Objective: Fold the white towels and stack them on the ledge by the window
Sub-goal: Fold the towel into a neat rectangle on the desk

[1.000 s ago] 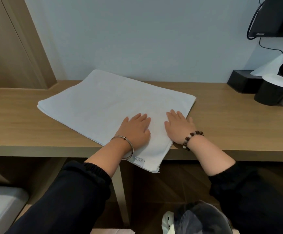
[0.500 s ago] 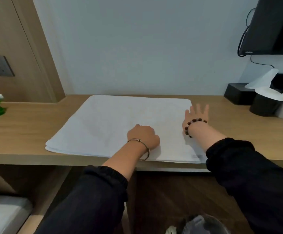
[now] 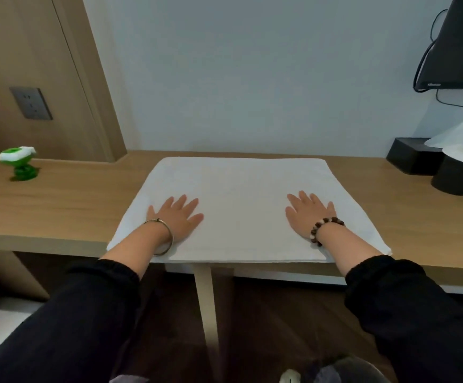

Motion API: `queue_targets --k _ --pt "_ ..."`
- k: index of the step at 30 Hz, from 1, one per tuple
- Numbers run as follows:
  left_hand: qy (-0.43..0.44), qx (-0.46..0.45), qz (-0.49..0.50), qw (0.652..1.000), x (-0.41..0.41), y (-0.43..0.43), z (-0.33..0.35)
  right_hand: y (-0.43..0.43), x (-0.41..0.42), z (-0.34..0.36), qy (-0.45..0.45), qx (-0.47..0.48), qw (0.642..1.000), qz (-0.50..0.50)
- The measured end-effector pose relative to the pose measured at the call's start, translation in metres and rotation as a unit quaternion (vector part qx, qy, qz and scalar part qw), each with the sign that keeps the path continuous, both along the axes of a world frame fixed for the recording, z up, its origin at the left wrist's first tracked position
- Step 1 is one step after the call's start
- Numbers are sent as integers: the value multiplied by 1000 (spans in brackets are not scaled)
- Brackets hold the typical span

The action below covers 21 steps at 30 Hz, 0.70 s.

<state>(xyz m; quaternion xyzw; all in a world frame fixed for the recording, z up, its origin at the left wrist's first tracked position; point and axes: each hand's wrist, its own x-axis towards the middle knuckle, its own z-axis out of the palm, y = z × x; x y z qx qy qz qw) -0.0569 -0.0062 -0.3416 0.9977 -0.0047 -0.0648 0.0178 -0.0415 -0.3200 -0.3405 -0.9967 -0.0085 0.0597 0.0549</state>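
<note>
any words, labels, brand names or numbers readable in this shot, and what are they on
Nothing can be read.
Black screen: a small pale mark on its lower edge, probably a brand, too blurred to read.
White towel: no tag or print in view.
Wall socket, green toy, black tissue box: no lettering visible.

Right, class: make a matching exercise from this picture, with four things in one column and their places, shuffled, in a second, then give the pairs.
Things:
1. towel
2. green toy
3. socket
4. tissue box

Places:
A. on the wood panel
B. right end of the desk
C. left end of the desk
D. middle of the desk

Pairs: 1-D, 2-C, 3-A, 4-B.
</note>
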Motion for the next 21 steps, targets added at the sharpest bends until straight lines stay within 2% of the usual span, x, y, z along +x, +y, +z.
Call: queue_targets --k 6,9,11,21 --pt "-46 10 57 997 -16 18 -7 33 0 17 34 -45 995 -76" --pt "-25 4 59 998 -19 -5 -8 90 -10 12 19 16 999 27" --pt "-20 1 46 999 -21 -21 -9 118 -17 1 -11 16 996 91" --pt "92 14 -54 994 -5 -15 11 100 -9 1 26 -26 993 115"
